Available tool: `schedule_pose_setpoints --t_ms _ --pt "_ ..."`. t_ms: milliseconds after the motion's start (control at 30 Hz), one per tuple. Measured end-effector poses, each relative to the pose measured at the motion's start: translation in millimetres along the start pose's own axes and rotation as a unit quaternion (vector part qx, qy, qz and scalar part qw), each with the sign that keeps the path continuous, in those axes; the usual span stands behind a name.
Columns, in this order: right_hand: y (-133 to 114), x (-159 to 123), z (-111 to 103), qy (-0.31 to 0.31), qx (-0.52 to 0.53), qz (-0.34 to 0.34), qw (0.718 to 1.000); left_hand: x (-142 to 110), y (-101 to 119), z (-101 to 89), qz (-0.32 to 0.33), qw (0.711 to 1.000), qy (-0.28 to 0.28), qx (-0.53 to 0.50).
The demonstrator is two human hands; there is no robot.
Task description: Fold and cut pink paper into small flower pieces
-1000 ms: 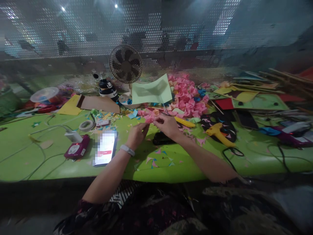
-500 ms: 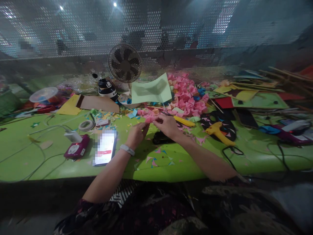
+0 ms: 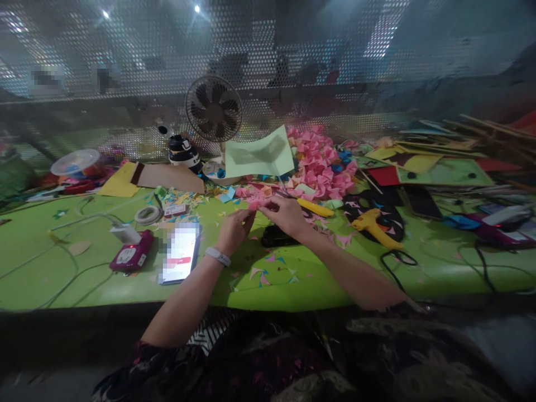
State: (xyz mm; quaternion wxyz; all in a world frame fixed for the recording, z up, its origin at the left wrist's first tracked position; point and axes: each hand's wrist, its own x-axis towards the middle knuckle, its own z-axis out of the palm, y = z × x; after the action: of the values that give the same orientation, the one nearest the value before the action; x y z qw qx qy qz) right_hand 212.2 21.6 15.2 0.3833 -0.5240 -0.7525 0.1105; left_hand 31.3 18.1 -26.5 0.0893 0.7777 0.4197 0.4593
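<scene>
Between the fingertips of both hands is a small piece of pink paper (image 3: 253,205), its shape partly hidden by the fingers. My left hand (image 3: 235,228), with a white band on the wrist, pinches it from the left. From the right, my right hand (image 3: 287,215) closes finger and thumb on it. A black object (image 3: 277,237) lies under my right wrist. Just beyond the hands, yellow-handled scissors (image 3: 315,207) rest near a large heap of folded pink paper pieces (image 3: 320,162).
A lit phone (image 3: 181,254) and a purple power socket (image 3: 132,252) with cables lie left. On the right are a yellow glue gun (image 3: 377,229) and a dark phone (image 3: 422,202). A fan (image 3: 214,109) and a pale green sheet (image 3: 259,156) stand behind. Paper scraps (image 3: 263,277) litter the green table.
My right fingertips have shifted slightly left along the pink paper. Both hands otherwise keep their place, and the table things have not moved.
</scene>
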Motion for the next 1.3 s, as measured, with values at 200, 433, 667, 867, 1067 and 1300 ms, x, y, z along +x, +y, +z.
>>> schedule_pose_setpoints --t_ms 200,433,667,867,1067,1300 --pt "-1.0 0.8 -1.5 0.037 0.013 -0.027 0.999 1.0 -1.0 1.9 -0.007 0.999 0.025 -0.019" --pt "9.1 3.1 6.6 0.082 -0.038 -0.092 0.992 1.9 -1.2 3.2 -0.024 0.998 0.041 -0.041" --pt "14.6 4.2 10.8 0.066 -0.018 -0.116 0.991 2.1 1.1 3.5 -0.008 0.998 0.025 -0.061" --pt "15.6 4.2 9.0 0.047 -0.016 -0.114 0.992 1.8 0.2 3.2 0.001 0.996 0.017 -0.087" --pt "15.0 4.8 8.4 0.035 -0.016 -0.113 0.993 1.5 -4.2 5.7 0.040 0.996 0.032 -0.069" --pt "17.2 4.6 11.7 0.045 -0.011 -0.130 0.990 2.1 -4.6 4.1 0.031 0.995 0.014 -0.091"
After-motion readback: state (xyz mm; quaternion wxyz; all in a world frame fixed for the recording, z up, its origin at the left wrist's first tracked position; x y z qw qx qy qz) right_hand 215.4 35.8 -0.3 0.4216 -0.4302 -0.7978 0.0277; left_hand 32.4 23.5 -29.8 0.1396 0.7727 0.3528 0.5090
